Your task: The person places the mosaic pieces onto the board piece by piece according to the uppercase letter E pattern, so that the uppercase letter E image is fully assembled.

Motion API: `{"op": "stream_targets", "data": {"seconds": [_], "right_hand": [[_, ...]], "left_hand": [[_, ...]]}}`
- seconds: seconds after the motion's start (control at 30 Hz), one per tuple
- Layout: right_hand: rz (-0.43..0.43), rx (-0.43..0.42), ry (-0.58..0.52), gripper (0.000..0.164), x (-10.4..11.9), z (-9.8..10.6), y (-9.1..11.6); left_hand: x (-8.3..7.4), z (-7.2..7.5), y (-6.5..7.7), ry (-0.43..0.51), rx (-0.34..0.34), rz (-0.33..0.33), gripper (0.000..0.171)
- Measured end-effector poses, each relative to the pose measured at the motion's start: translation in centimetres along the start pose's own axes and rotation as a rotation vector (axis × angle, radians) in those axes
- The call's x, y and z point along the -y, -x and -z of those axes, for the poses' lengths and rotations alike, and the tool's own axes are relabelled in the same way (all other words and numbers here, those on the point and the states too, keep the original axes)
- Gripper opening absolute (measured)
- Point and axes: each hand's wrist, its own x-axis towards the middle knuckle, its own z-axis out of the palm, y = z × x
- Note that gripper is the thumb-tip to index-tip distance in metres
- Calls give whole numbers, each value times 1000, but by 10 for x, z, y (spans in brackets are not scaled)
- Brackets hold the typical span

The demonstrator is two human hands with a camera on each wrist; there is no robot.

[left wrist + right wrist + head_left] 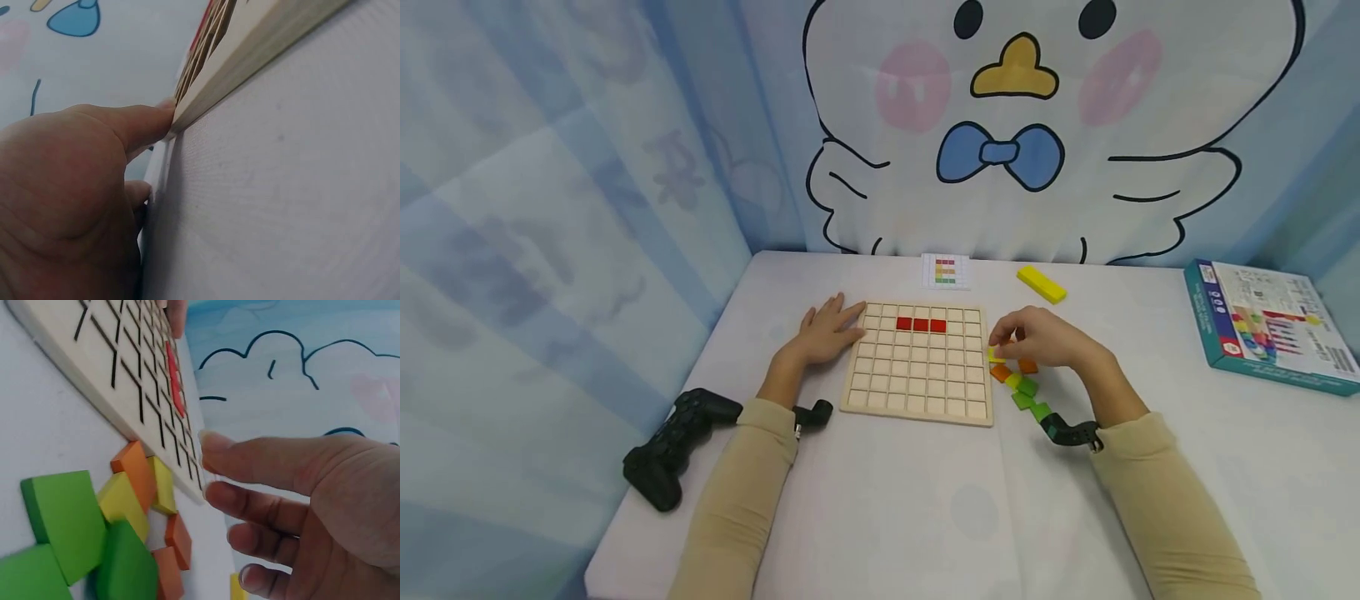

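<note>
A wooden grid board (917,362) lies on the table with three red tiles (921,325) in a row near its far side. My left hand (827,333) lies spread at the board's left edge; in the left wrist view its thumb (147,122) touches the board's rim. Just off the right edge, my right hand (1037,336) hovers over loose tiles, fingers bent. Its thumb and forefinger stand slightly apart with nothing visible between them in the right wrist view. Below it are orange tiles (136,472), yellow tiles (125,503) and green tiles (69,519), some overlapping.
A small pattern card (946,272) lies behind the board, and a yellow bar (1041,284) to its right. A boxed game (1273,325) sits at the far right. A black game controller (677,442) is by the left forearm. Printed curtains surround the table.
</note>
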Motion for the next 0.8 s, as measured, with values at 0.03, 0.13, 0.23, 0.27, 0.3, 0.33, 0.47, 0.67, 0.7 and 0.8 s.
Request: {"op": "stream_targets", "data": {"seconds": [0.03,0.13,0.23,0.27,0.3,0.33,0.47,0.67,0.7,0.8], "right_hand": [[-19,-17,22,14,-2,-3,-2],[-74,-18,41,15,-6,-10,-9],[-123,6,18,14,-8,-14,-13],[-129,12,7,15,-8,-14,-14],[-130,14,-2,15,-8,-15,-14],[-129,16,-8,16,-7,-15,-14],[-125,14,-19,18,-6,-13,-13],[-124,21,-47,17,-8,-16,-13],[-115,17,-47,17,-8,-16,-12],[-79,-25,-54,13,-10,-16,-10]], "left_hand": [[1,-1,1,5,4,0,63],[2,-2,2,12,9,-1,63],[2,-2,2,9,6,-1,63],[2,-1,1,6,3,-1,63],[2,-1,1,5,1,2,63],[2,0,1,3,-3,3,63],[1,0,0,-3,-14,-2,63],[3,-2,-1,2,-6,-16,63],[3,-2,-1,-2,-6,-19,63],[3,-3,-1,-12,-6,-23,63]]}}
